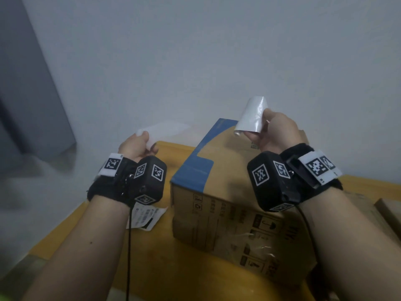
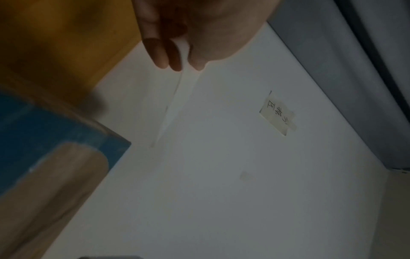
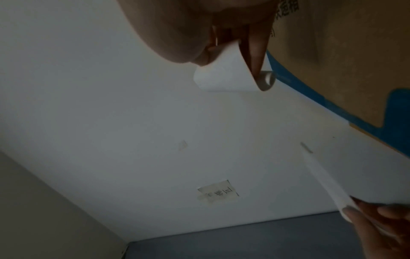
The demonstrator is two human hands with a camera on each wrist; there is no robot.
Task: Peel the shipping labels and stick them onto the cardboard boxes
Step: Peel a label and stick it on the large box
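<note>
My left hand (image 1: 147, 137) pinches a flat white sheet (image 1: 161, 129) by its near end, up in the air left of the box. My right hand (image 1: 260, 124) pinches a glossy white sheet (image 1: 251, 116) that curls at its lower edge, above the box's far end. I cannot tell which sheet is the label and which the backing. The two sheets are apart. Below them stands a cardboard box (image 1: 227, 192) with blue tape along its top. The right wrist view shows the curled sheet (image 3: 224, 77) between thumb and fingers, and the flat sheet (image 3: 326, 180) edge-on.
The box stands on a yellow table (image 1: 195, 279). A printed label (image 1: 147, 216) lies on the table under my left wrist. Another cardboard box (image 1: 388, 211) shows at the right edge. A white wall rises close behind the table, with a taped note (image 2: 277, 113) on it.
</note>
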